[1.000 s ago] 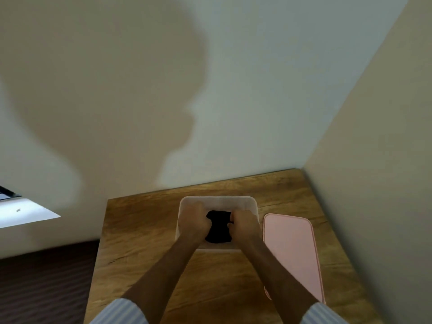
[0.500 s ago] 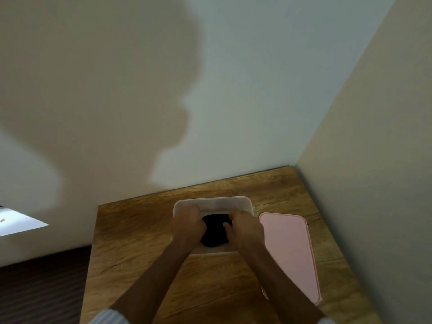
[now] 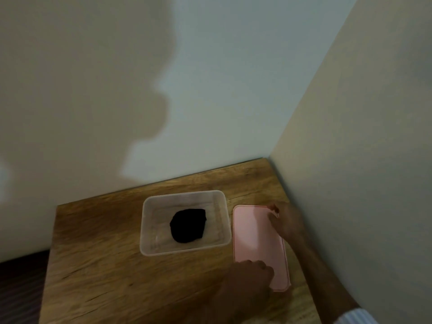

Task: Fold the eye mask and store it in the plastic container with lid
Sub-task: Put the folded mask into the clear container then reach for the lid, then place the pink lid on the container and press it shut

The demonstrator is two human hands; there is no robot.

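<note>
The folded black eye mask point(image 3: 188, 225) lies loose inside the clear plastic container point(image 3: 149, 220), which stands open on the wooden table point(image 3: 105, 265). The pink lid point(image 3: 254, 239) lies flat on the table just right of the container. My left hand point(image 3: 247, 277) covers the lid's near left corner, fingers curled over its edge. At the lid's far right corner, my right hand point(image 3: 285, 220) grips the rim with its fingertips. Neither hand touches the container or the mask.
The table sits in a corner, with one wall right behind it and another close along its right side, next to my right arm. On the left the tabletop ends above a dark floor.
Both hands have left the container and let go of the eye mask, which stays inside. They have moved right onto the pink lid. The camera has swung slightly.
</note>
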